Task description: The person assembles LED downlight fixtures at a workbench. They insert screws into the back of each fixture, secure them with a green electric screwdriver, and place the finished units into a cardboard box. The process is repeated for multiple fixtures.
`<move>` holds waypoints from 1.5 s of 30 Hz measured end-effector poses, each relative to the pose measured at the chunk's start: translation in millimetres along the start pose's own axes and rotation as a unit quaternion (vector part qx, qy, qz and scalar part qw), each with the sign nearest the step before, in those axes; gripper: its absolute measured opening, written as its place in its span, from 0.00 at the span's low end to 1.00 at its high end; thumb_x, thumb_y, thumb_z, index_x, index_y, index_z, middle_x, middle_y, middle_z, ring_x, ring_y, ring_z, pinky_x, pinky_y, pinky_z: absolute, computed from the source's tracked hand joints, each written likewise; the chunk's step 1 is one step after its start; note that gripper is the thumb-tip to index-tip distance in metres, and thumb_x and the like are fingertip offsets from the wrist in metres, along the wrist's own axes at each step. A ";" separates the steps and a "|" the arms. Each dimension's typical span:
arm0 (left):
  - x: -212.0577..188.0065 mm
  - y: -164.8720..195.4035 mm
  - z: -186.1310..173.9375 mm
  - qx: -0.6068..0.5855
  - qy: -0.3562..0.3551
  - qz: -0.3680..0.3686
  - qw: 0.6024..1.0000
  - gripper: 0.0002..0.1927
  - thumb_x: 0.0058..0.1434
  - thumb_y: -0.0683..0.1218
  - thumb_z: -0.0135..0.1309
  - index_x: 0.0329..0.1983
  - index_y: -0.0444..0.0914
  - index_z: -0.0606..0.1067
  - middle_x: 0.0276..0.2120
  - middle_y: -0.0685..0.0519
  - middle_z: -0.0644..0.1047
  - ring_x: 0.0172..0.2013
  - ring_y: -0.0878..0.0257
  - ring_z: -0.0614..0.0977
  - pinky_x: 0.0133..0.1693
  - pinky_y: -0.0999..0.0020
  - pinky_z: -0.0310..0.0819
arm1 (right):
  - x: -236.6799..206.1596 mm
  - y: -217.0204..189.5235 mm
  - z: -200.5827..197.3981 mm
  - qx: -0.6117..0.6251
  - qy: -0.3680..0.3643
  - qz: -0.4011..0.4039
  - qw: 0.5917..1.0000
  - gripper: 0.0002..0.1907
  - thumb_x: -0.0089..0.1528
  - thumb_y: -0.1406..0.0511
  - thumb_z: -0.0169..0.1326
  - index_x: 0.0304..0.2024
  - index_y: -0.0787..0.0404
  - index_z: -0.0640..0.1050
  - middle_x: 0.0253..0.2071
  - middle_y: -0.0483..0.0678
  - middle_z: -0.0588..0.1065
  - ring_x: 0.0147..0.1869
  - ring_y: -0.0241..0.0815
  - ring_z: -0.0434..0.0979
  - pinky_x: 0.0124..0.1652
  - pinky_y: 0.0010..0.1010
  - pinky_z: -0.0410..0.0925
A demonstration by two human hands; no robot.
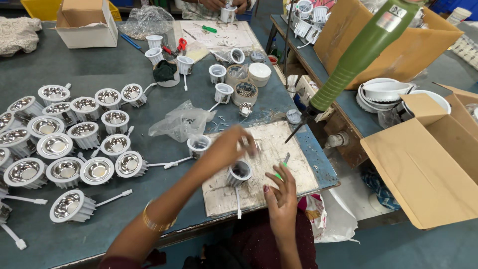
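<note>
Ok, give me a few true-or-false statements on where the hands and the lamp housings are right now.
1. The left hand reaches over the worn board. True.
2. A lamp housing sits on the board between the hands. True.
3. The right hand grips the green screwdriver. False: the screwdriver hangs above the table, touched by neither hand.
4. The finished lamps are stacked in the cardboard box. False: they lie on the table at the left.

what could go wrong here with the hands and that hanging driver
The hanging green screwdriver has its tip just beyond the left hand, which reaches over the white lamp housing; a swing might jab it. The right hand holds a small green tool near loose screws, which might scatter.
</note>
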State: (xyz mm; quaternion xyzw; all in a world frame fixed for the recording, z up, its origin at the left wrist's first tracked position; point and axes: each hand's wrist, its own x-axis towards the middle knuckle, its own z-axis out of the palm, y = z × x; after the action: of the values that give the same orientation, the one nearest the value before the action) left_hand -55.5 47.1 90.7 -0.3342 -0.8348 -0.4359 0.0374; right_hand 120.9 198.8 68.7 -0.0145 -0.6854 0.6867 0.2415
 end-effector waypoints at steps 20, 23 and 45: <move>-128.0 -4.3 50.7 -0.283 -0.033 -0.073 0.956 0.57 0.49 0.44 0.71 0.76 0.45 0.48 0.59 0.46 0.78 0.60 0.54 0.80 0.63 0.59 0.71 | -0.4 27.6 -35.7 0.156 -0.144 0.019 0.977 0.09 0.57 0.70 0.60 0.39 0.60 0.75 0.69 0.64 0.70 0.67 0.46 0.70 0.67 0.41 0.61; -132.3 -3.5 47.5 -0.283 -0.054 -0.068 0.955 0.57 0.50 0.44 0.70 0.77 0.45 0.47 0.60 0.46 0.77 0.60 0.54 0.80 0.62 0.59 0.72 | -0.1 33.8 -32.5 0.138 -0.182 0.022 0.973 0.09 0.56 0.68 0.61 0.38 0.60 0.76 0.68 0.64 0.71 0.65 0.46 0.72 0.65 0.41 0.62; -129.9 -3.3 46.5 -0.276 -0.090 -0.077 0.954 0.57 0.50 0.46 0.70 0.77 0.47 0.46 0.62 0.42 0.75 0.61 0.50 0.79 0.61 0.57 0.72 | 6.1 8.8 -20.2 -0.188 -0.323 -0.013 0.927 0.11 0.56 0.67 0.57 0.42 0.61 0.79 0.70 0.53 0.69 0.77 0.55 0.62 0.71 0.46 0.55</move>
State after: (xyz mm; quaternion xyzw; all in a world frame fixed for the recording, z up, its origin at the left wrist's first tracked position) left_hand 53.6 12.6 13.7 -0.3037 -0.7051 -0.6190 -0.1655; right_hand 119.8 220.4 61.0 0.1714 -0.8432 0.5095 0.0089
